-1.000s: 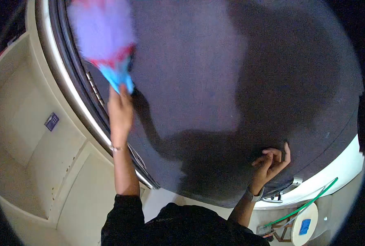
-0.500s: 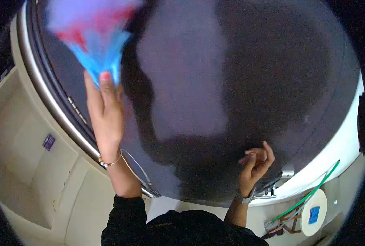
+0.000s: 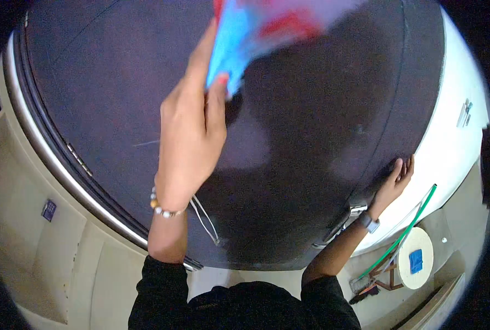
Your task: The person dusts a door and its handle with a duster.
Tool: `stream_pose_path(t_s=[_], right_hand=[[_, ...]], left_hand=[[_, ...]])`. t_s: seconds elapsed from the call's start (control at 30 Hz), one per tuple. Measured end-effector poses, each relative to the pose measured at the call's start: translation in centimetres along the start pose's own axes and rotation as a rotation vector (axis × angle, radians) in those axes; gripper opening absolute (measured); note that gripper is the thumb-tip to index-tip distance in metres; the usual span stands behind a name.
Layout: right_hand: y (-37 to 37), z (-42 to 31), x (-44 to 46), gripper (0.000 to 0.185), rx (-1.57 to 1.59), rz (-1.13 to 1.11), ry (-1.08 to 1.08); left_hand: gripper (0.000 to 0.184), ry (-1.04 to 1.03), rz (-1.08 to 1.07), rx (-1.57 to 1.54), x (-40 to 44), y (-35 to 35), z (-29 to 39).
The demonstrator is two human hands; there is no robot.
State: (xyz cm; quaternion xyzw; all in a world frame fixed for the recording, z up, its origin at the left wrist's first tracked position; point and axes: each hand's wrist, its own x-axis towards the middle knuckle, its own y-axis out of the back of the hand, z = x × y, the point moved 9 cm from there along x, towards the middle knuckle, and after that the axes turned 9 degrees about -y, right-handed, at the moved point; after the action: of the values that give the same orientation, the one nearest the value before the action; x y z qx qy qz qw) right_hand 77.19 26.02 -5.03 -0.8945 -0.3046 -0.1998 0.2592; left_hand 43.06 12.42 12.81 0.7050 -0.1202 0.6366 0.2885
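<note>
Near the top of the head view, my left hand [image 3: 192, 137] is closed around the narrow end of a blue, red and lavender cloth [image 3: 231, 41]. Motion blurs the cloth, and its upper part runs out of the frame. Behind it spreads a wide dark door panel [image 3: 113, 93]. At the panel's right edge, beside the white surface, is my right hand [image 3: 392, 184], empty, with its fingers stretched out. Just below that hand, a metal latch handle [image 3: 357, 210] sits on the panel. Whether the fingertips press on the edge is unclear.
Hinges [image 3: 78, 158] line the panel's left side, next to beige recessed shelving [image 3: 63, 247]. At lower right stand a round cream stool [image 3: 404, 264] with a folded blue cloth [image 3: 416, 261] on it, and a green pole [image 3: 421, 209] leaning across.
My left hand has swept the cloth rightward across the panel. My right hand has moved right and up to the panel's edge, its fingers straightening. The view has shifted slightly.
</note>
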Motion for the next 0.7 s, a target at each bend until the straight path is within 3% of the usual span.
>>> stream_pose_path(t_s=[0.07,0.1,0.13,0.2,0.3,0.37,0.47,0.53,0.57,0.6,0.7], right_hand=[[0.9,4.4,2.5,0.045,0.012,-0.044,-0.116],[0.7,6.7,3.1,0.045,0.029,-0.092,-0.234],[0.6,7.0,3.3,0.045,0.030,-0.084,-0.222],[-0.4,7.3,3.2,0.048,-0.129,-0.180,-0.191],[-0.1,6.9,2.7,0.056,-0.113,-0.063,-0.230],[0.6,6.5,2.6,0.063,-0.198,0.059,-0.222],[0.9,6.5,2.4,0.063,-0.297,0.035,-0.272],[0.9,6.8,2.6,0.063,-0.246,0.058,-0.202],[1.0,6.4,2.6,0.063,-0.186,0.081,-0.122],[1.0,6.3,2.6,0.063,-0.191,0.077,-0.118],[1.2,6.0,2.6,0.062,-0.203,0.071,-0.129]], left_hand=[[0.047,0.082,0.020,-0.046,0.7,-0.6,-0.2],[0.048,0.033,0.007,-0.017,1.0,-1.3,0.0],[0.048,-0.019,-0.001,0.013,1.1,-2.0,0.4],[0.052,-0.154,-0.111,0.004,0.4,-4.4,1.6],[0.051,-0.060,-0.441,-0.099,-1.6,-8.1,3.1],[0.050,-0.077,-0.386,-0.128,-1.7,-8.2,3.2],[0.047,-0.083,-0.250,-0.177,-0.4,-7.2,2.4],[0.046,-0.150,0.116,-0.034,0.9,-4.1,1.7],[0.045,-0.158,0.189,-0.015,1.2,-3.6,1.6],[0.045,-0.152,0.191,-0.015,1.1,-3.9,2.0],[0.043,-0.101,-0.123,0.018,1.0,-8.1,3.4]])
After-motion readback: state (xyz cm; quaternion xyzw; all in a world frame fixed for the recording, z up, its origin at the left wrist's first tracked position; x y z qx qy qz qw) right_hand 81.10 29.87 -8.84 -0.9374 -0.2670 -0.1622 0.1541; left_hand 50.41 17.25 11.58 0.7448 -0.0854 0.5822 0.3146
